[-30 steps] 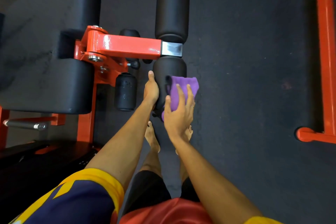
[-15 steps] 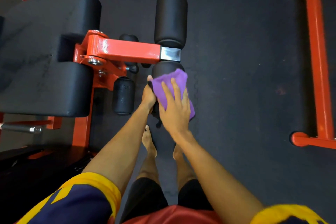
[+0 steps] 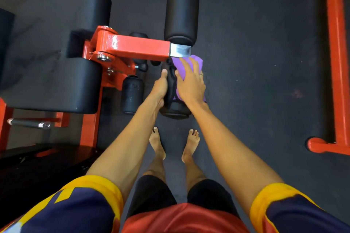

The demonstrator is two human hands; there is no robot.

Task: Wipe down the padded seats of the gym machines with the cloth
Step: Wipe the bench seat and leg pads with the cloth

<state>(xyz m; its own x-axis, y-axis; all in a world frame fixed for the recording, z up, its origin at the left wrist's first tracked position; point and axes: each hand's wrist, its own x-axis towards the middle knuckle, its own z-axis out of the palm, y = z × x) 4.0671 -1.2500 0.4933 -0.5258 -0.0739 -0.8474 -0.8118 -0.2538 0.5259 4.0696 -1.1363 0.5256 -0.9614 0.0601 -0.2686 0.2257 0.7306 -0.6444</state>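
Head view looks down the person's bare arms to a black foam roller [image 3: 176, 111] on the leg machine. Nearest, the left hand [image 3: 161, 89] lies along the roller's left side, thumb straight on top. Its fingers are hidden, so I cannot tell whether they wrap round. If that bracing is loose, I judge the roller may spin and the wipe merely slide. Just beside it, the right hand [image 3: 191, 83] lies flat, fingers spread, pressing the purple cloth [image 3: 176, 64] onto the roller's top. The cloth sits under palm and fingers, its far edge bunched past the fingertips and touching the steel sleeve [image 3: 180, 51] of the orange arm [image 3: 132, 47]. Pushing further could jam fingertips or snag cloth there.
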